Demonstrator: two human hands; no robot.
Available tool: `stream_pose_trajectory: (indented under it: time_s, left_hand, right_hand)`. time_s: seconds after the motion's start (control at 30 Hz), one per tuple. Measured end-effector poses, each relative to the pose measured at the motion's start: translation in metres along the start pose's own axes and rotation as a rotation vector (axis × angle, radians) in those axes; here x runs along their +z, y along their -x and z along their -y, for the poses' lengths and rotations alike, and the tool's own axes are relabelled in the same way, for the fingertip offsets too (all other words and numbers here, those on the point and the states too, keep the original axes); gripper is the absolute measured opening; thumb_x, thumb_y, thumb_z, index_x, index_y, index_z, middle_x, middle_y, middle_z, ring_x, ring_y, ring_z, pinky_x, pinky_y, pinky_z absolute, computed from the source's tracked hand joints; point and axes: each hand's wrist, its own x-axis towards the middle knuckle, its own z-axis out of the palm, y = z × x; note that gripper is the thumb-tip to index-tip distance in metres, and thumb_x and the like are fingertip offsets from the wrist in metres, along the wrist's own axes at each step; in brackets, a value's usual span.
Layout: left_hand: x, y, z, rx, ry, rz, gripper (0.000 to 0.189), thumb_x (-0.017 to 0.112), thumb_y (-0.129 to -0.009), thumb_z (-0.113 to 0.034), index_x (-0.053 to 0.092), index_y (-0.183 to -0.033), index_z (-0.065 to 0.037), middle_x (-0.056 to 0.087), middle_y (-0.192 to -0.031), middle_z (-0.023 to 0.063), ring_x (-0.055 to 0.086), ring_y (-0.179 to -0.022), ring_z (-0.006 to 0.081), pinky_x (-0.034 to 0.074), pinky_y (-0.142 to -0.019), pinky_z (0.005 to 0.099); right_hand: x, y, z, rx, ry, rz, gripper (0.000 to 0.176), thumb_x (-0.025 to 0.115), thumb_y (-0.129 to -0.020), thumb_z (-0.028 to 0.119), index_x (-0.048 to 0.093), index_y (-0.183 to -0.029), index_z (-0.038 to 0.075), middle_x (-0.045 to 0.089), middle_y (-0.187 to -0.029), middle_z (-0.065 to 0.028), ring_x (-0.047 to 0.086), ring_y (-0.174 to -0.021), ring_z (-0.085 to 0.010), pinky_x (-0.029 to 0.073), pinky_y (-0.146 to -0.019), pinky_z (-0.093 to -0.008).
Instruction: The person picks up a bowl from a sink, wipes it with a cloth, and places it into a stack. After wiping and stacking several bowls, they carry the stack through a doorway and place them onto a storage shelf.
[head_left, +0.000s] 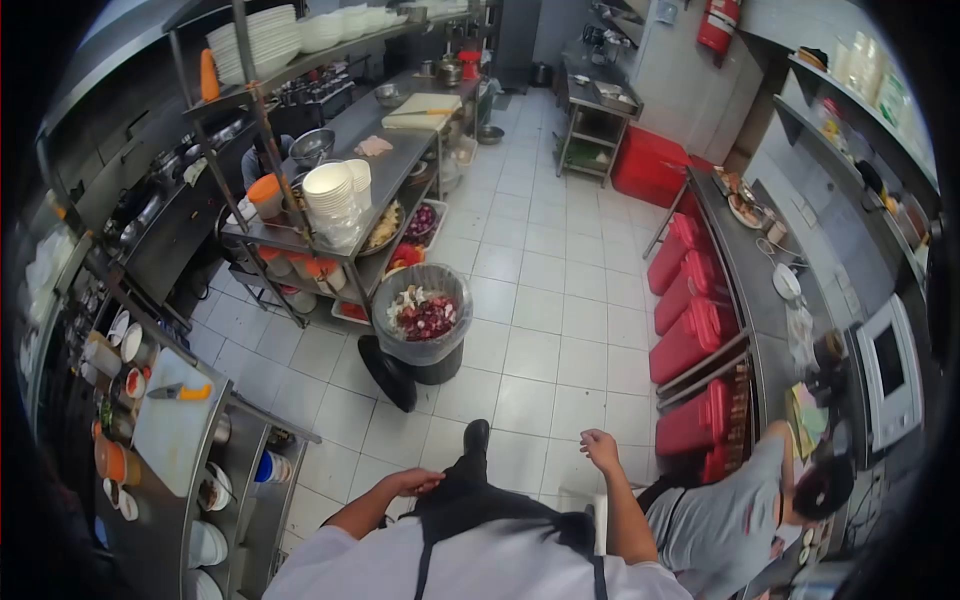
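My left hand (413,483) hangs in front of my dark apron (480,500), its fingers curled together; whether anything is in them is too small to tell. Raised over the floor tiles, my right hand (599,449) has its fingers loosely bent and apart, with nothing visible in it. Beyond my hands is a lined waste bin (425,350) holding red and white scraps. Its black lid (387,374) leans against the bin's left side. One dark shoe (477,436) shows below me.
At the left, a counter holds a cutting board (178,425) with an orange-handled knife (180,392). Red bins (690,340) line the space under the right counter (740,240). A person in a grey shirt (715,520) leans over that counter, close on my right.
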Motion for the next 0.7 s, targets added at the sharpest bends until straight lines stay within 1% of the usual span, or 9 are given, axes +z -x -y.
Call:
stream_pose_trajectory:
  time_s: [0.03,0.1,0.17,0.2,0.23,0.3,0.4,0.63,0.7]
  left_hand:
    - [-0.016,-0.027,-0.029,-0.024,-0.094,-0.110,0.036,0.059,-0.100,-0.042,0.061,-0.083,-0.011,0.046,-0.056,-0.0033,0.043,-0.044,0.0096,0.040,-0.045,0.0244]
    - [-0.039,-0.076,-0.083,-0.093,-0.273,-0.322,0.039,0.058,-0.100,-0.041,0.065,-0.080,-0.008,0.056,-0.058,0.0022,0.054,-0.046,0.0152,0.047,-0.049,0.0272]
    - [-0.052,-0.104,-0.133,-0.049,-0.863,-0.388,0.043,0.056,-0.097,-0.040,0.069,-0.079,-0.004,0.065,-0.066,0.0087,0.064,-0.055,0.0205,0.051,-0.052,0.0314]
    - [-0.058,-0.123,-0.162,-0.013,-1.161,-0.417,0.044,0.056,-0.096,-0.039,0.071,-0.078,-0.001,0.069,-0.071,0.0120,0.069,-0.059,0.0232,0.054,-0.054,0.0335]
    - [-0.066,-0.147,-0.185,0.092,-1.243,-0.356,0.044,0.055,-0.095,-0.038,0.071,-0.079,0.000,0.070,-0.073,0.0135,0.070,-0.061,0.0243,0.055,-0.055,0.0350]
    - [-0.090,-0.186,-0.229,0.292,-1.413,-0.231,0.044,0.053,-0.093,-0.036,0.072,-0.081,0.002,0.073,-0.078,0.0164,0.073,-0.064,0.0264,0.057,-0.056,0.0378]
    - [-0.090,-0.208,-0.330,-0.024,-0.917,-0.294,0.042,0.052,-0.094,-0.032,0.072,-0.083,0.003,0.073,-0.083,0.0175,0.074,-0.069,0.0255,0.059,-0.057,0.0389]
    - [-0.138,-0.283,-0.513,-0.010,-0.870,-0.499,0.040,0.051,-0.095,-0.031,0.069,-0.089,0.004,0.073,-0.083,0.0181,0.073,-0.069,0.0273,0.059,-0.058,0.0393]
    - [-0.150,-0.295,-0.550,0.015,-0.405,-0.622,0.034,0.053,-0.095,-0.030,0.067,-0.094,0.002,0.071,-0.083,0.0176,0.071,-0.066,0.0273,0.059,-0.057,0.0404]
  right_hand:
    - [-0.004,-0.030,0.007,-0.052,0.021,0.004,0.025,0.060,-0.098,0.022,0.069,-0.107,0.001,0.071,-0.085,-0.0093,0.070,-0.072,-0.0179,0.055,-0.059,-0.0321]
    - [-0.011,-0.055,0.012,0.097,0.004,0.038,0.025,0.060,-0.097,0.022,0.070,-0.107,0.001,0.072,-0.084,-0.0090,0.069,-0.071,-0.0161,0.055,-0.059,-0.0298]
    - [-0.020,-0.064,-0.014,0.174,0.167,0.126,0.032,0.059,-0.097,0.030,0.072,-0.105,0.001,0.074,-0.081,-0.0098,0.070,-0.066,-0.0175,0.056,-0.061,-0.0333]
    - [-0.032,-0.053,0.010,0.180,0.302,0.180,0.036,0.058,-0.097,0.035,0.073,-0.104,0.003,0.074,-0.081,-0.0085,0.069,-0.065,-0.0159,0.055,-0.062,-0.0339]
    - [-0.042,-0.051,-0.004,0.197,0.316,0.278,0.034,0.060,-0.095,0.035,0.075,-0.101,0.005,0.074,-0.082,-0.0111,0.071,-0.068,-0.0233,0.055,-0.063,-0.0388]
    - [-0.064,-0.061,-0.026,0.339,0.340,0.384,0.033,0.060,-0.094,0.035,0.075,-0.100,0.006,0.074,-0.083,-0.0110,0.071,-0.070,-0.0239,0.055,-0.065,-0.0395]
    - [-0.093,-0.109,-0.045,0.536,0.319,0.385,0.031,0.061,-0.092,0.034,0.074,-0.098,0.007,0.074,-0.085,-0.0108,0.071,-0.073,-0.0248,0.055,-0.066,-0.0407]
    - [-0.163,-0.290,-0.080,0.711,0.221,0.306,0.027,0.063,-0.087,0.033,0.074,-0.094,0.010,0.073,-0.089,-0.0105,0.070,-0.080,-0.0268,0.055,-0.070,-0.0434]
    - [-0.183,-0.337,-0.089,0.695,0.235,0.347,0.026,0.064,-0.085,0.033,0.074,-0.093,0.010,0.073,-0.091,-0.0104,0.070,-0.082,-0.0274,0.055,-0.071,-0.0442]
